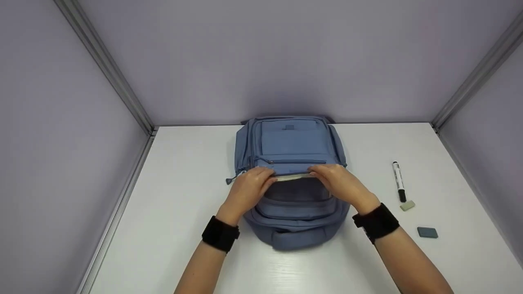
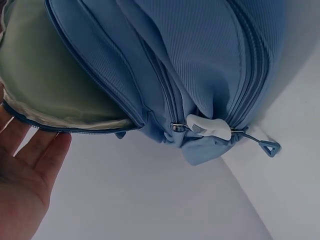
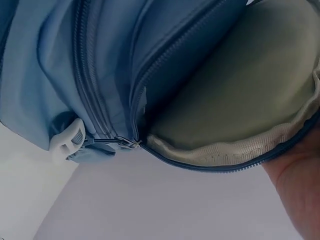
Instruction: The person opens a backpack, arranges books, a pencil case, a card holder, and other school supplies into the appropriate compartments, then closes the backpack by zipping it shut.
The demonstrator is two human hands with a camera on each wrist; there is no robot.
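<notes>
The blue backpack [image 1: 291, 171] lies mid-frame on the white table [image 1: 184, 212]. Left hand [image 1: 249, 188] and right hand [image 1: 339, 183] each pinch the open pocket's pale-lined flap [image 1: 292, 177]; pulling evenly should avoid straining the zipper. A marker [image 1: 398, 181] lies at right.

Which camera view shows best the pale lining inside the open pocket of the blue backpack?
The right wrist view: the pale lining fills much of the picture, with its zipper edge clear. The left wrist view shows a smaller part at the corner. The head view shows only a thin pale strip between both hands.
</notes>
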